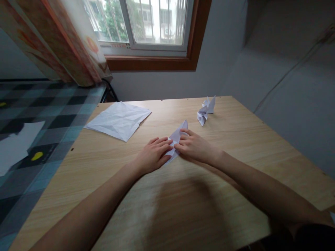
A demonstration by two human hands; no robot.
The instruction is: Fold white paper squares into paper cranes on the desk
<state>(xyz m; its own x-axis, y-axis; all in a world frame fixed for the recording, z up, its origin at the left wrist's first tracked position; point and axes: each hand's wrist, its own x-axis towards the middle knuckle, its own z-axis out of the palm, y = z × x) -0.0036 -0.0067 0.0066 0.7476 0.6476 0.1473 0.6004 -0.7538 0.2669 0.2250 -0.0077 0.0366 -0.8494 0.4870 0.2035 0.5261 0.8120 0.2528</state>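
Note:
A small folded white paper (178,134) lies pointed on the wooden table (235,146), near its middle. My left hand (153,156) rests flat on the paper's near left part, fingers stretched out and pressing it down. My right hand (195,146) lies on its right side, fingers curled over the paper's edge and pressing. Both hands hide most of the lower half of the paper; only its far tip shows clearly.
A creased, unfolded white sheet (119,120) lies at the table's back left. A finished folded paper figure (206,110) stands at the back right. A checked bed cover (39,118) with a white paper (15,146) is to the left. Behind are a window and curtain.

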